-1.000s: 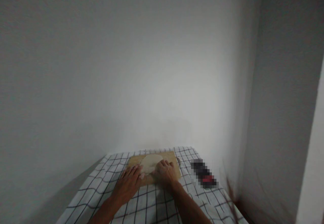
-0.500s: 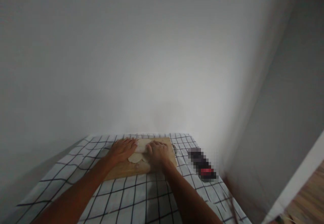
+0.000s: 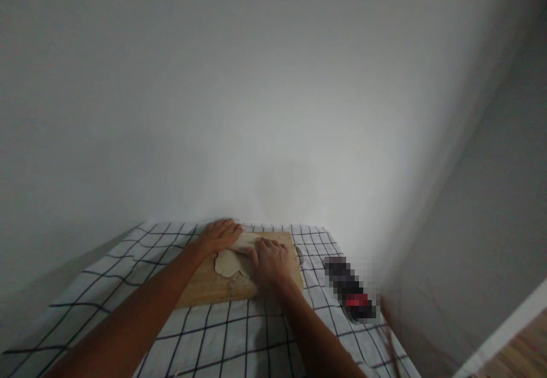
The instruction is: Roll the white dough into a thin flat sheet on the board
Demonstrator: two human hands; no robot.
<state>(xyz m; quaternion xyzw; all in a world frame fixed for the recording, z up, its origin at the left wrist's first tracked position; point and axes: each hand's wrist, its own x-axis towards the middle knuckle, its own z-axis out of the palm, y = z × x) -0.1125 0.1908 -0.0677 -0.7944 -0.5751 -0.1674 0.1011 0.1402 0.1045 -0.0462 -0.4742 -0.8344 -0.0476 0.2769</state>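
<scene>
A pale rolling pin (image 3: 244, 242) lies across the far part of a wooden board (image 3: 200, 291), partly under both hands. My left hand (image 3: 221, 235) rests over its left end, fingers stretched out flat toward the wall. Over the right end is my right hand (image 3: 272, 259), its fingers bent down around the pin and its thumb toward the middle. A thin, uneven sheet of dough (image 3: 227, 264) lies on the board just in front of the pin, between my forearms. Part of the dough is hidden by the pin and my right hand.
A white tablecloth with black grid lines (image 3: 205, 344) covers the table under the board. To the right lies a dark, pixelated object with a red patch (image 3: 350, 290). A small roundish item (image 3: 299, 254) shows beside the board's right edge. Behind stands a plain wall (image 3: 256, 110).
Both hands have pushed farther from me, the left more than the right, and the pin has moved with them. More of the dough's near part shows. The view has shifted slightly.
</scene>
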